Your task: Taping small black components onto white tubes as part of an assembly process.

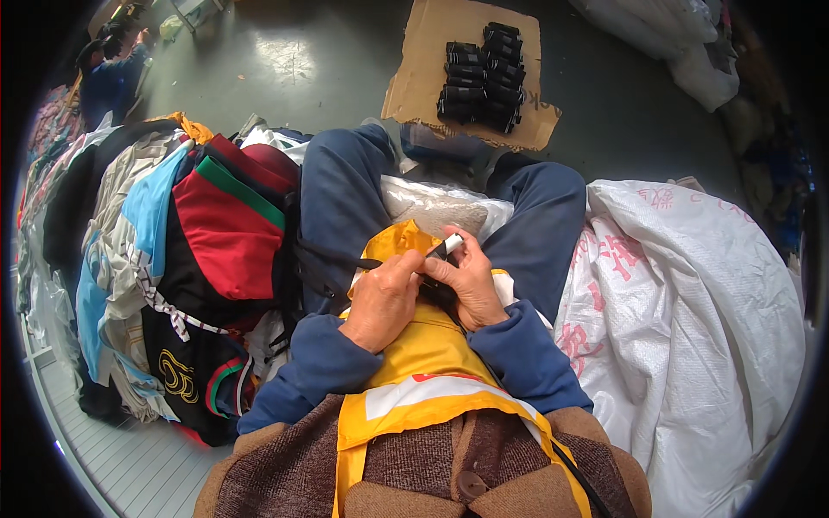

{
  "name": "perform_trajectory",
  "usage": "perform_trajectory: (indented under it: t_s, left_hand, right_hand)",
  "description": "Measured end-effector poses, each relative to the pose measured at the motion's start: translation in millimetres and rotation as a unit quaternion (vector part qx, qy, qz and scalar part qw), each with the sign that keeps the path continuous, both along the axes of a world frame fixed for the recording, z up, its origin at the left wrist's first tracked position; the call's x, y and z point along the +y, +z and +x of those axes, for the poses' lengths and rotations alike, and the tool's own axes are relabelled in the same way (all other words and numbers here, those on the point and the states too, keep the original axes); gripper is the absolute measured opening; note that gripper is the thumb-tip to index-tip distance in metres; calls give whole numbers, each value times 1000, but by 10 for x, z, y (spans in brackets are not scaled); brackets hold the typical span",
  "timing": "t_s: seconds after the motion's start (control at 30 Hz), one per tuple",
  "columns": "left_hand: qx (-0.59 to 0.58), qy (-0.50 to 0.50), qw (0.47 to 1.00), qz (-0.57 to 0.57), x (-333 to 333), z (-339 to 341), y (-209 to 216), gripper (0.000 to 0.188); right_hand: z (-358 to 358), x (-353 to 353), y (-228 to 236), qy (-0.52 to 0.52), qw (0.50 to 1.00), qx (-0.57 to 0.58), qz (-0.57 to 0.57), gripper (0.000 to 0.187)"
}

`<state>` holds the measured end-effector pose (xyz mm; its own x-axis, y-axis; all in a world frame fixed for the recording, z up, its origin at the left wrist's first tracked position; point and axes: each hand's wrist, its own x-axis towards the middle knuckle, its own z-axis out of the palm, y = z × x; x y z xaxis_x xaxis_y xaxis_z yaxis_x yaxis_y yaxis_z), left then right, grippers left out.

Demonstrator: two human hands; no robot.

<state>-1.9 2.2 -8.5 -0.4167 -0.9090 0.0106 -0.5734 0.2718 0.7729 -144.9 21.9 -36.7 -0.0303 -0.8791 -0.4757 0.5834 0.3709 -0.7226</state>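
Over my lap, my two hands meet in front of the yellow apron point(423, 337). My left hand point(378, 300) is closed, thumb and fingers pinching a black fabric strip point(332, 256) that trails off to the left. In my right hand point(473, 285) the fingers are curled round a small roll with a white end point(452, 244), which looks like part of the same strip. Dark fabric shows below the fingers, partly hidden by them. Beyond my knees, black folded bundles point(462, 78) lie in two columns on a cardboard sheet point(423, 52).
A heap of garments point(229, 229), red, black, light blue and cream, rises at my left. To my right stands a large white woven sack point(682, 285) with red printing. Between my legs lies a plastic-wrapped beige bundle point(440, 207). Another person point(117, 78) is at the far left.
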Motion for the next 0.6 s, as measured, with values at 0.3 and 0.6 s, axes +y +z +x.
perform_trajectory:
  t_s: [0.3,0.6]
  left_hand:
    - [121,-6,979,164,-80,107,-8,12]
    - [140,39,961,234,-119,28,81,22]
  right_hand:
    - [-87,34,-85,-8,992,-121,25,24]
    - [-68,14,-43,-10,987,-158,-9,23]
